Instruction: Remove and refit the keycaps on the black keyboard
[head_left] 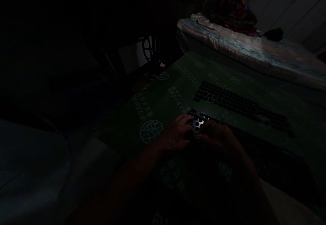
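Observation:
The light is very dim. A long black keyboard base (285,153) lies on a green printed sheet (168,106). Near its left end a pale lit patch with dark round spots shows between my hands. My left hand (178,132) is curled around that left end, fingers bent over the edge. Just to its right, my right hand (217,132) bends down over the base, its fingertips close together; whatever they pinch is hidden in shadow. Beyond the base, many loose black keycaps (229,97) are laid out in rows like a keyboard.
Behind the sheet runs a raised mattress (229,38) with a pale cover and a red patterned cloth (233,11) heaped on it. Dark furniture stands at the back left, with a spoked wheel (147,48) below it. Something pale lies at the lower left, too dim to name.

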Motion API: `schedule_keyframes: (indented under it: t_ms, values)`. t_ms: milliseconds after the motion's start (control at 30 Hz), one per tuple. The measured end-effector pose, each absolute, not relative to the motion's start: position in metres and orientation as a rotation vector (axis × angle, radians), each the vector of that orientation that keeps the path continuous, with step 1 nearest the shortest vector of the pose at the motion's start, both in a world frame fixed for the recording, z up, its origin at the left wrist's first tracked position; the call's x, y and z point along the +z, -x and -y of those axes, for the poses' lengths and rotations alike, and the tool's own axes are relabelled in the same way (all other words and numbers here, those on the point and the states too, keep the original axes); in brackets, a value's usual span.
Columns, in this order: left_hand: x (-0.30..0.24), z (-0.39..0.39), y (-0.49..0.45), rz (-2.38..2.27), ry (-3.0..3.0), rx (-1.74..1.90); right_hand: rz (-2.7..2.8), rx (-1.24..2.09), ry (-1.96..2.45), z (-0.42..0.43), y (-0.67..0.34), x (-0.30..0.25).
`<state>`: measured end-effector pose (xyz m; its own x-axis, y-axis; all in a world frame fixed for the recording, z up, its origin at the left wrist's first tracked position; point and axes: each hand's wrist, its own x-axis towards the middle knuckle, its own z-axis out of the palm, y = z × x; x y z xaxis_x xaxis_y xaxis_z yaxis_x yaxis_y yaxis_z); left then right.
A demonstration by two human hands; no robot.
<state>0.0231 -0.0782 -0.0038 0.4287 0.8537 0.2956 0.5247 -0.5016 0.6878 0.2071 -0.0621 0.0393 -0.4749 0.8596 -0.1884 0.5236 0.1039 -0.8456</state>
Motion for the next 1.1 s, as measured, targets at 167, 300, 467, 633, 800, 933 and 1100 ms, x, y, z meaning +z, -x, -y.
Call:
schedule_keyframes:
  t_ms: [167, 300, 467, 633, 800, 933, 1100]
  values:
    - [-0.004, 0.078, -0.024, -1.128, -2.177, 0.891, 2.119, 1.202, 1.374, 0.062, -0.204, 0.036]
    - [-0.006, 0.077, -0.025, -1.123, -2.193, 0.943, 2.208, 1.095, 1.374, 0.063, -0.202, 0.036]
    - [-0.007, 0.078, -0.025, -1.129, -2.208, 0.923, 2.198, 1.108, 1.339, 0.062, -0.198, 0.038]
    - [-0.01, 0.077, -0.024, -1.135, -2.23, 0.905, 2.106, 1.134, 1.302, 0.06, -0.194, 0.034]
    - [-0.011, 0.077, -0.025, -1.134, -2.23, 0.922, 2.163, 1.013, 1.284, 0.06, -0.192, 0.031]
    - [-0.011, 0.077, -0.027, -1.149, -2.213, 0.97, 2.191, 0.977, 1.305, 0.06, -0.192, 0.029]
    - [-0.01, 0.076, -0.028, -1.147, -2.198, 0.972, 2.15, 0.92, 1.254, 0.059, -0.189, 0.023]
